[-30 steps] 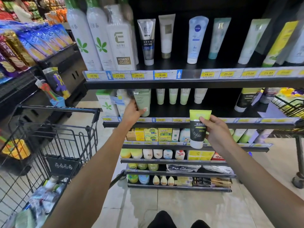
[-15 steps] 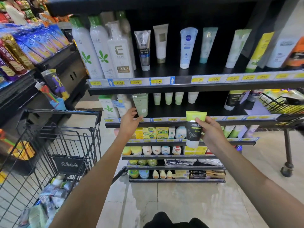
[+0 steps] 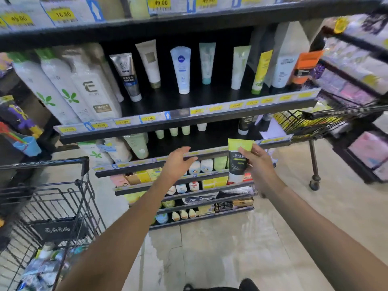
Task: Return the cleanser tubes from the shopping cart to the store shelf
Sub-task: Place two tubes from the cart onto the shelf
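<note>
My right hand (image 3: 261, 166) grips a black-and-lime men's cleanser tube (image 3: 238, 162), cap down, in front of the store shelf (image 3: 210, 141). My left hand (image 3: 178, 162) hangs open with its fingers spread, holding nothing. The shopping cart (image 3: 52, 206) at my left holds what look like more tubes, though they're blurred.

"MEN" on black-green tube (image 3: 238, 162)

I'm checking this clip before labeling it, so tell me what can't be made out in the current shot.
Head view only:
- Shopping cart contents: blurred, cut off by the left and bottom edges.
- Price tags on the tube shelf: motion blur, unreadable.
- Black and green tube small print: too blurred; right hand covers its right edge.
- Second-shelf tubes: tops hidden by the shelf above.
</note>
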{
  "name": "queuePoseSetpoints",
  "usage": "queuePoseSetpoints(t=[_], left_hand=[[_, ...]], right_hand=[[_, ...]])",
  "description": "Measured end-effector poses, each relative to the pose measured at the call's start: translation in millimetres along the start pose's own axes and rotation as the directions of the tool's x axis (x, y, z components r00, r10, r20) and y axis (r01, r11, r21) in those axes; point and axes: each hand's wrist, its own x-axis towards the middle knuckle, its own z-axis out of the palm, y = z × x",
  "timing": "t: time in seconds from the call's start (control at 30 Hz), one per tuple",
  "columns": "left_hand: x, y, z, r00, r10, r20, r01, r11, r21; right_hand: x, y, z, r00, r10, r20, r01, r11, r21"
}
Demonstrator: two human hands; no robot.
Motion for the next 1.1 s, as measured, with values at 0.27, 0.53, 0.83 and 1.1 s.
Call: queuePoseSetpoints(t=[0.27,0.53,0.83,1.1], left_hand=[[38,76,76,0.995,-0.017,0.096,0.008,0.995,0.098],[90,110,138,0.99,-0.118,0.079,0.091,0.954,0.286],[133,91,165,0.986,-0.138,0.09,0.071,0.851,0.521],[138,77,168,0.994,-0.098,0.047,0.062,0.869,0.49]], right_hand=[[50,-34,-105,1.0,0.013,-0.021,-0.015,0.995,-0.101],[121,-64,-155,0.997,-0.017,0.077,0.029,0.985,-0.169],[190,-49,-145,0.989,-0.039,0.14,0.071,0.972,-0.225],[226,-24,-136,0.987,-0.036,0.154,0.068,0.976,-0.208]])
